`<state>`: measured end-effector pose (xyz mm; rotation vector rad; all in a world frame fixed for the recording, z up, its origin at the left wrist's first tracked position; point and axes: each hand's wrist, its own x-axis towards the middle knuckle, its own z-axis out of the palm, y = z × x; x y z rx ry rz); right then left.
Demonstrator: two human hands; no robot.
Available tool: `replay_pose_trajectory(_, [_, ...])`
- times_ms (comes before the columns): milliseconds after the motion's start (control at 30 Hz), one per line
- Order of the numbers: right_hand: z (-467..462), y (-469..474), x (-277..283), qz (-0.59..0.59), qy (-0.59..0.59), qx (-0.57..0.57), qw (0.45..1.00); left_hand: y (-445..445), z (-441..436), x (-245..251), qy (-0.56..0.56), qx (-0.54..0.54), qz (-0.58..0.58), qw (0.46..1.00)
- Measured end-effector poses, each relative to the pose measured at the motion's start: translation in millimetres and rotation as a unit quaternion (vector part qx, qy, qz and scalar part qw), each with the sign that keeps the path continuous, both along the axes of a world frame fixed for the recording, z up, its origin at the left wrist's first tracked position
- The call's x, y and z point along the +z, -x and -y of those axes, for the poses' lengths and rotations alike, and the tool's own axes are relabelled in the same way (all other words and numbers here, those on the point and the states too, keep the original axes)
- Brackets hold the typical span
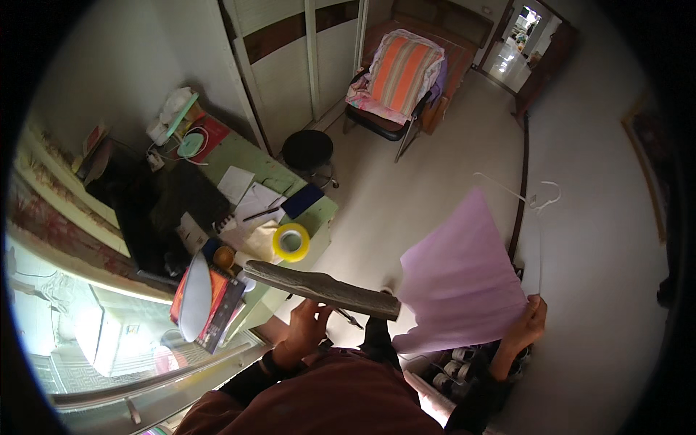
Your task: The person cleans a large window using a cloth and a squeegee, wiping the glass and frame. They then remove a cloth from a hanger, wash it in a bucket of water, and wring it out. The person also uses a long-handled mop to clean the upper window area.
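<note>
My right hand [524, 323] grips the lower right edge of a lilac cloth [462, 283], which spreads out flat towards the middle of the view. A thin white clothes hanger [535, 202] stands out above the cloth, and one of its arms runs down to the same hand. My left hand [307, 329] has curled fingers at the near edge of a long grey-brown padded piece [326, 289], possibly the top of a chair back. Whether the fingers grip that piece is hidden.
To the left, a green desk [321, 217] bears a yellow tape roll [291, 242], papers, books and a dark monitor [138, 234]. Beyond it stand a round black stool [308, 149] and a chair draped with a striped cloth [405, 73]. Several shoes [454, 370] lie at the lower right by the wall.
</note>
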<state>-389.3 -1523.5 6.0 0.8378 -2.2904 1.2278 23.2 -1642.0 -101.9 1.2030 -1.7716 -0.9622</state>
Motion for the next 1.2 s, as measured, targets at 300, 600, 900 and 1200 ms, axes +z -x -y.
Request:
replay_pose_trajectory(300, [230.1,151.6,-50.1,0.007,0.017,0.189,0.982,136.4,128.4,6.9,0.040,0.114,0.058,0.991])
replay_pose_trajectory(600, [455.2,186.1,-62.6,0.159,0.023,0.350,0.923,213.4,254.0,-4.0,0.046,0.202,0.086,0.974])
replay_pose_trajectory(900, [649.7,222.6,-61.6,0.119,-0.001,0.385,0.915,262.2,425.5,-29.7,0.031,0.215,0.065,0.974])
replay_pose_trajectory(1200, [913.0,348.6,-38.6,0.039,0.053,0.392,0.918,293.2,499.8,-34.9,-0.040,0.340,0.031,0.939])
